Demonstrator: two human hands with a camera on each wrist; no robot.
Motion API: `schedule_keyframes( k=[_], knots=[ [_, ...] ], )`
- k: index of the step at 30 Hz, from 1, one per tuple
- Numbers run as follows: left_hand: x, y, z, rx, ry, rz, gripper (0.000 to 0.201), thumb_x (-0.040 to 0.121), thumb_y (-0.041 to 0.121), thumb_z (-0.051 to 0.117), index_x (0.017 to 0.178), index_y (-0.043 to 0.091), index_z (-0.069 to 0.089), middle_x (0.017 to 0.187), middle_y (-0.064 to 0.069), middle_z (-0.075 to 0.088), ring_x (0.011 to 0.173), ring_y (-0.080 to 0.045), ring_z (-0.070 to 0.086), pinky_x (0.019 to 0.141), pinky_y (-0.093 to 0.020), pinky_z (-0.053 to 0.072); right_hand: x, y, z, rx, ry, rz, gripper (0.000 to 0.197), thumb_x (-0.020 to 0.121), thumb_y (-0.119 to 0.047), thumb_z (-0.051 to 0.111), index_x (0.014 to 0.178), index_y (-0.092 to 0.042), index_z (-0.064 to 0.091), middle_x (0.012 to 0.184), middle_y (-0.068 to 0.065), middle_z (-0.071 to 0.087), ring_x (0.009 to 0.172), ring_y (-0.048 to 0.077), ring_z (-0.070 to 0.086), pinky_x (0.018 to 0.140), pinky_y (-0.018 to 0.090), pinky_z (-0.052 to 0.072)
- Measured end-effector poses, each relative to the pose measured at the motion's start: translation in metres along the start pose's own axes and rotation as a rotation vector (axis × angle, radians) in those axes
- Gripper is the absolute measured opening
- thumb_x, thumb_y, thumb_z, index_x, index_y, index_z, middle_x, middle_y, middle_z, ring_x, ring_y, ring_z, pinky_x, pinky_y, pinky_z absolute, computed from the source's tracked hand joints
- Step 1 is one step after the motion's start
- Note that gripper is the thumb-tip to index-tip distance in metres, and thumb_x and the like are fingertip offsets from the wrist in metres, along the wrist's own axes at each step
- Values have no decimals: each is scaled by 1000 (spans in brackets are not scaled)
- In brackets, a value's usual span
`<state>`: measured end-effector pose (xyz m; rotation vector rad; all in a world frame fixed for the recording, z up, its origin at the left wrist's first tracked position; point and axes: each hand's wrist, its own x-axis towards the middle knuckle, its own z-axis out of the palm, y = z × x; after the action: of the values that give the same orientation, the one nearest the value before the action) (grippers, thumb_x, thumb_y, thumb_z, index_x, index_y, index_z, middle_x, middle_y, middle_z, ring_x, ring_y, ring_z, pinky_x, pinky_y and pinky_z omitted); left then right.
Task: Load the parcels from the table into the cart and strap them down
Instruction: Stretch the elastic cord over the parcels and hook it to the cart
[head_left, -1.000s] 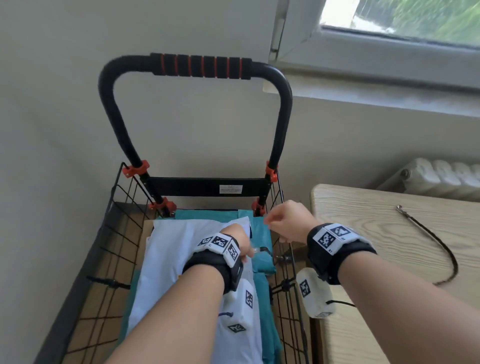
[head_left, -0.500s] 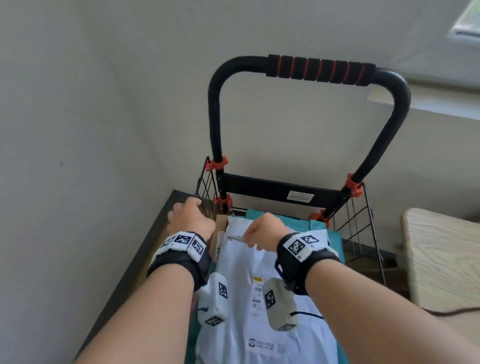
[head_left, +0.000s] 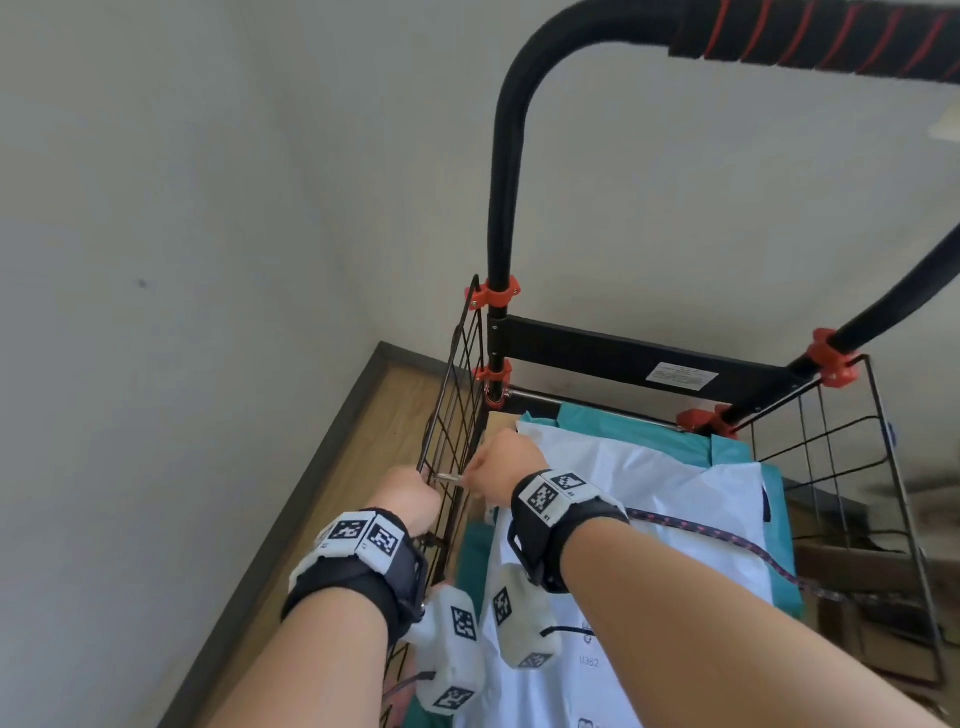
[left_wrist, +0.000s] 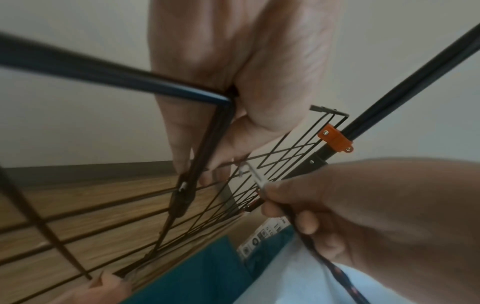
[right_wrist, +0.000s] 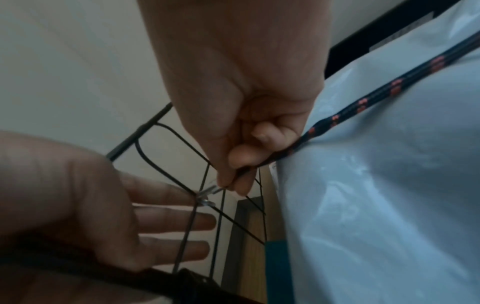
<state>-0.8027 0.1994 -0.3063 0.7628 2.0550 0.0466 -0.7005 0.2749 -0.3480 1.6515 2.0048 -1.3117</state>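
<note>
A white plastic parcel (head_left: 649, 493) lies on a teal parcel (head_left: 623, 421) inside the black wire cart (head_left: 831, 441). A dark cord with red flecks (head_left: 727, 540) runs across the white parcel from the cart's right side. My right hand (head_left: 498, 467) pinches the cord's metal hook (right_wrist: 207, 193) and holds it against the left wire panel (head_left: 457, 415). My left hand (head_left: 410, 493) holds that panel's top rim (left_wrist: 182, 94) between thumb and fingers, with its fingers (right_wrist: 176, 218) lying behind the mesh. Whether the hook has caught the wire is unclear.
A pale wall stands close on the left, with a dark skirting board (head_left: 291, 519) and wood floor (head_left: 379, 447) below. The cart's black handle (head_left: 501, 182) rises ahead, fixed by orange clamps (head_left: 496, 293). Brown boxes (head_left: 857, 571) sit beyond the right panel.
Both hands have gone from the cart's right panel to its left panel. The cord now stretches across the white parcel, and the view has swung left so the table is out of sight.
</note>
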Motion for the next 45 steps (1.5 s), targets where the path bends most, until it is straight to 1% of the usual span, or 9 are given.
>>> schedule_keyframes(
  k=[4,8,14,17,23,28,37,41,45],
  knots=[
    [3,-1,1,-58,11,-18,50,95,1,43,142,17,46,130,-8,56,109,-24,58,83,-29,47,6,-2,5,17,-24,24,19,87,-20,61,97,-9,73,97,9,71,92,24,68,84,37,58],
    [7,-2,1,-72,-8,-35,51,94,1,44,143,17,46,132,-6,57,112,-25,58,94,-33,50,13,0,12,117,-41,26,22,78,-23,66,96,-13,74,97,9,73,92,27,70,81,41,59],
    [4,0,1,-67,1,-38,55,95,-1,43,147,19,39,140,-10,51,117,-27,57,97,-38,50,11,-5,9,-206,-64,15,19,90,-23,61,97,-6,67,93,7,66,83,20,64,76,27,55],
    [4,0,1,-83,5,-35,57,95,-3,42,147,19,38,143,-9,48,120,-27,55,98,-38,50,3,-1,2,-298,-98,12,20,90,-19,61,103,-5,66,95,8,64,86,22,63,77,29,55],
    [2,2,5,-65,18,-37,55,96,-2,43,147,17,37,140,-9,51,118,-26,56,99,-37,49,0,5,1,18,-128,-44,21,90,-21,65,101,-5,73,99,9,72,87,19,67,87,34,57],
    [6,1,4,-72,27,-53,57,95,-4,41,148,17,37,136,-11,53,116,-25,57,98,-37,49,1,6,8,170,-146,-29,14,85,-17,69,95,-8,74,82,6,72,69,13,64,78,32,60],
    [14,-6,9,-122,28,-50,60,93,-5,42,147,21,38,139,-8,52,114,-24,59,96,-40,51,9,-5,15,-75,-90,16,18,86,-27,69,94,-11,70,91,6,71,84,20,69,79,34,59],
    [14,-5,7,-98,31,-44,61,93,-6,41,148,22,37,145,-6,47,120,-24,55,100,-38,49,9,-8,19,-219,-16,54,26,89,-24,64,72,-12,49,72,4,53,67,17,54,65,27,47],
    [17,-6,10,-97,18,-56,60,94,-4,43,148,22,37,142,-7,50,119,-25,56,100,-40,49,5,-7,18,-248,29,59,26,90,-25,64,76,-11,47,69,3,47,71,17,53,64,27,46]
  ],
)
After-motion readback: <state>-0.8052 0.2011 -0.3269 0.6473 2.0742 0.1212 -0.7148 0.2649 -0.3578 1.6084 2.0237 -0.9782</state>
